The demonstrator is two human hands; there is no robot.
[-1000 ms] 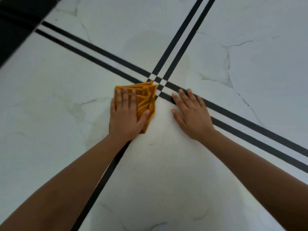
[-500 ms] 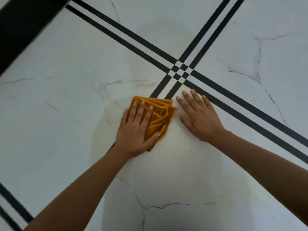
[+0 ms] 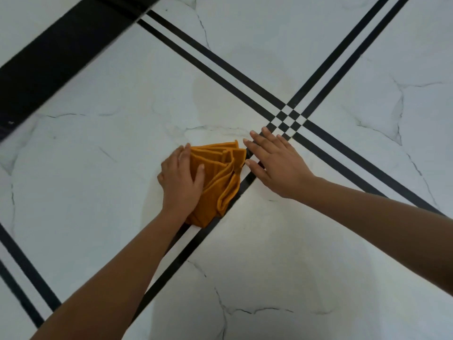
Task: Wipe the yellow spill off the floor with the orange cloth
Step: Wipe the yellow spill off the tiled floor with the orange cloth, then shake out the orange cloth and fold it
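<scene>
The folded orange cloth (image 3: 219, 177) lies flat on the white marble floor (image 3: 85, 182), across a pair of black inlay lines. My left hand (image 3: 182, 179) presses down on the cloth's left half, fingers pointing away from me. Flat on the floor just right of the cloth rests my right hand (image 3: 277, 165), fingers spread, holding nothing. A faint yellowish smear (image 3: 210, 101) shows on the tile beyond the cloth, left of the line crossing.
Double black lines cross in a small checker pattern (image 3: 289, 119) just beyond my right hand. A wide black band (image 3: 58, 52) runs along the upper left. More black lines (image 3: 27, 271) pass at the lower left.
The cloth and my left hand slid back toward me and away from the line crossing. My left hand now covers the cloth's left side. The view shifted with my head.
</scene>
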